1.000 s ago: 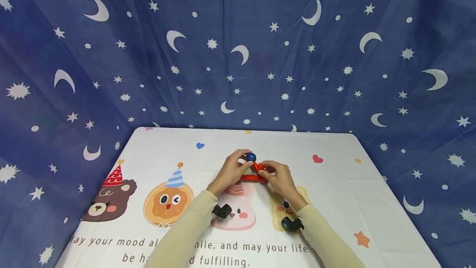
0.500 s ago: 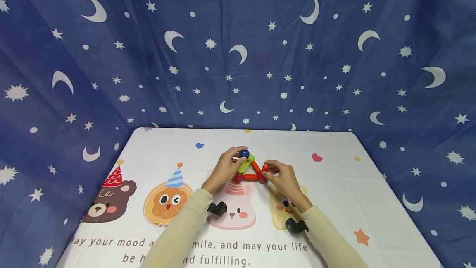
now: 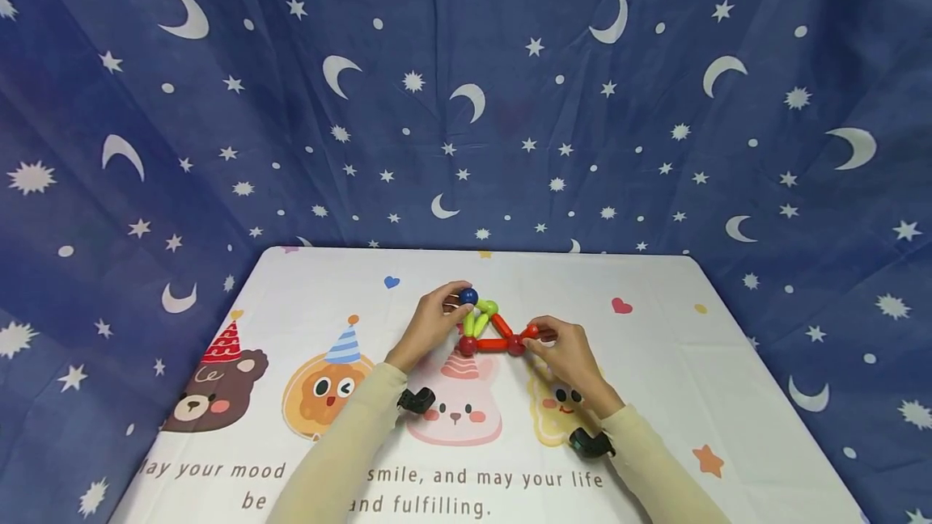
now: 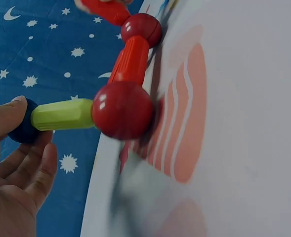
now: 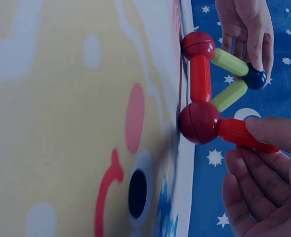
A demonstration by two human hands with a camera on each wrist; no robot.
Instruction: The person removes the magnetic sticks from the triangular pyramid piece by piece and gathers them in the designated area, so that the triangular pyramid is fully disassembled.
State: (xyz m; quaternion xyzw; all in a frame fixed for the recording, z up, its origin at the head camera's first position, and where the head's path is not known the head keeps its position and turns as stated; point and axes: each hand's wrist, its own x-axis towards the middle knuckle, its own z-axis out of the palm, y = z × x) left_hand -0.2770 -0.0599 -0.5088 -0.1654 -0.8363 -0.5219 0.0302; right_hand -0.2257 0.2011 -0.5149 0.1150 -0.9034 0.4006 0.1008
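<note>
A frame of magnetic rods and balls stands on the table in the head view. Its near side is a red rod (image 3: pixel 492 344) between two red balls (image 3: pixel 468 345). Another red rod (image 3: pixel 501 326) runs back to a green ball (image 3: pixel 490 308). My left hand (image 3: pixel 425 326) pinches the blue ball (image 3: pixel 468 296), raised at the far left corner, with a green rod (image 4: pixel 61 114) linking it to a red ball (image 4: pixel 123 109). My right hand (image 3: pixel 571 350) pinches a red rod (image 5: pixel 241 133) whose end meets the right-hand red ball (image 5: pixel 199 122).
A white tablecloth (image 3: pixel 626 403) with printed cartoon figures and lettering covers the table. Behind and beside it hangs a blue curtain (image 3: pixel 510 184) with moons and stars. Each wrist wears a small black camera, such as the left one (image 3: pixel 417 400).
My left hand has drawn the blue ball left and slightly back, bringing the green rods into view. The red rod in my right hand now leans outward to the right.
</note>
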